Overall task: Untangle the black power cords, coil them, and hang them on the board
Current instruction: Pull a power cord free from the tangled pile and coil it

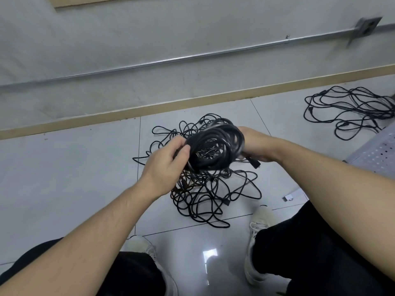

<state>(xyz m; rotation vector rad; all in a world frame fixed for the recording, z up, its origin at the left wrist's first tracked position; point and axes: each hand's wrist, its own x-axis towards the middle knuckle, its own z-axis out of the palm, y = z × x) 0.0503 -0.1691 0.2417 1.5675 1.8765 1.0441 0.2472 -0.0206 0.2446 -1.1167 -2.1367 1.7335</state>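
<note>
Two hands hold one coil [214,146] just above the floor tangle [205,189], left hand [164,165] pinching its rim, right hand [254,146] wrapped round the far side; I judge this keeps loops gathered.

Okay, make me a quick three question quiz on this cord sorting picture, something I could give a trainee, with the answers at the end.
1. True or false: both hands hold the coiled cord.
2. Where does the tangled pile lie? A) on the perforated metal seat B) on the floor tiles C) on the wall pipe
3. Fill in: a second loose bunch of cords lies on the floor toward the person's ____ side.

Key: 1 true, the left hand and right hand grip opposite sides; 2 B; 3 right.
</note>
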